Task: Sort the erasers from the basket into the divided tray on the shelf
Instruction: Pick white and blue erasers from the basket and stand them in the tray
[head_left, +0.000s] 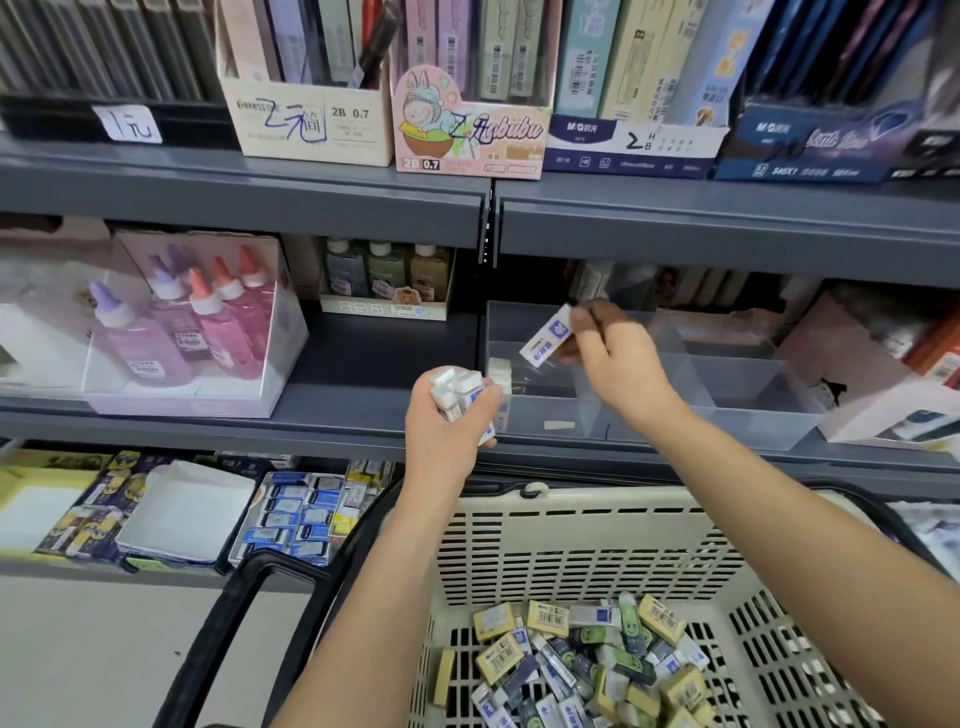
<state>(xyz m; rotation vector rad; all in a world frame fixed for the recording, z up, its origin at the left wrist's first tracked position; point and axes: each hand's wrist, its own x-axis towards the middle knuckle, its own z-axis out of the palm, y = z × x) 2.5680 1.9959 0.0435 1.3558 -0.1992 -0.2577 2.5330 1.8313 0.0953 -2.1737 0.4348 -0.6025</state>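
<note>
While right hand (613, 358) holds 1 eraser (546, 335), left hand (447, 426) several, tray (727, 426) perhaps 2

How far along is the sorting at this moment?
Barely started: only a few white erasers stand in the divided tray's left compartment; the others look empty. In hand: the right hand pinches one blue-white eraser over that compartment, and the left hand grips a handful. Left: a large mixed pile in the basket.

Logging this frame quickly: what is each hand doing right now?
Left hand: closed around a bunch of white-and-blue erasers.
Right hand: pinching one white-and-blue eraser over the divided tray.
</note>
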